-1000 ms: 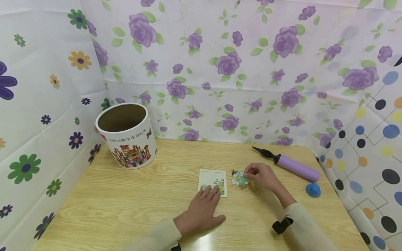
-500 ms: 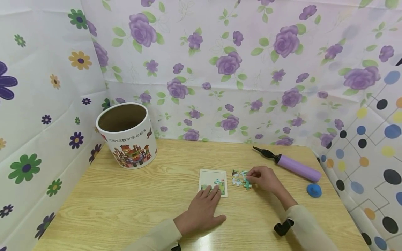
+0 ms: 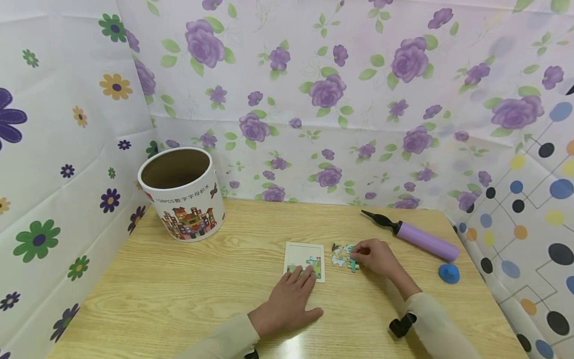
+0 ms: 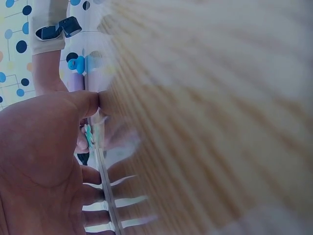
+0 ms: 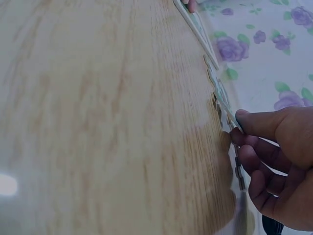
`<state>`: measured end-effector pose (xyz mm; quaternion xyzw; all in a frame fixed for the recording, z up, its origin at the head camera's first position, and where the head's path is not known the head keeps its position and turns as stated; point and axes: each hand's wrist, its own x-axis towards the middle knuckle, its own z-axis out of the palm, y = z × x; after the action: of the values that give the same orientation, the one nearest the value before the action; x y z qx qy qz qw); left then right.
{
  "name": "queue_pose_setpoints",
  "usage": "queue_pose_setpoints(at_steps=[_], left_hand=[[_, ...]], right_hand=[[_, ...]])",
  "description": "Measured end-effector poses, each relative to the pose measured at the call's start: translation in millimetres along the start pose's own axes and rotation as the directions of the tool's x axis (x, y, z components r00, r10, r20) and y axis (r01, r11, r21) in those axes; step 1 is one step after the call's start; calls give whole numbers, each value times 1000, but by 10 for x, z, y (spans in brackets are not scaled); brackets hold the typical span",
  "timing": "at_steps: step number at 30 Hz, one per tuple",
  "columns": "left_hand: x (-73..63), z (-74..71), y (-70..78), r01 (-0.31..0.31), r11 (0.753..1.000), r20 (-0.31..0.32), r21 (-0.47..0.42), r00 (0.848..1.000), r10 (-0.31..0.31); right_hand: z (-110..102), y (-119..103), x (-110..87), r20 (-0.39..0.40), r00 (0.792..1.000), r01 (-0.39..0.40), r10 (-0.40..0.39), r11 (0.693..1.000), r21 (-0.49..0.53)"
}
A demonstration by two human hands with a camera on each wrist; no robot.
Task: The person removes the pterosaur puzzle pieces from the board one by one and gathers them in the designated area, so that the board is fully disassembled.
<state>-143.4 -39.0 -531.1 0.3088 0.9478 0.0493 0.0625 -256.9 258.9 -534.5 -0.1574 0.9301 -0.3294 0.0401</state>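
My left hand [image 3: 289, 299] lies flat with fingers spread, its fingertips resting on the lower part of a white-framed jigsaw puzzle tray [image 3: 305, 249]. A few green and light-blue pieces sit fitted inside that tray, partly covered by the fingers. Just to its right is a small cluster of loose puzzle pieces [image 3: 338, 260] on the table. Over the cluster's right side, my right hand [image 3: 376, 257] pinches a puzzle piece [image 5: 234, 119] between thumb and index finger. In the right wrist view the held piece is tilted, seen nearly edge-on close above the other pieces.
A large white printed bucket [image 3: 188, 204] stands at the back left of the wooden table [image 3: 179, 289]. A purple hand pump [image 3: 426, 240] with a black nozzle lies at the right, and a blue round object [image 3: 449, 273] sits near it. Patterned cloths hang behind and at both sides.
The right hand has shifted slightly right over the loose pieces, and more of them show, including a green one at the lower right. The left hand has stayed on the tray.
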Motion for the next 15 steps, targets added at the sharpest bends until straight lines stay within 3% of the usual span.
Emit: queue_pose_setpoints(at_steps=[15], left_hand=[[-14, -44, 18, 4, 1000, 8, 6, 1000, -4]], right_hand=[[-51, -74, 26, -23, 999, 27, -27, 1000, -14]])
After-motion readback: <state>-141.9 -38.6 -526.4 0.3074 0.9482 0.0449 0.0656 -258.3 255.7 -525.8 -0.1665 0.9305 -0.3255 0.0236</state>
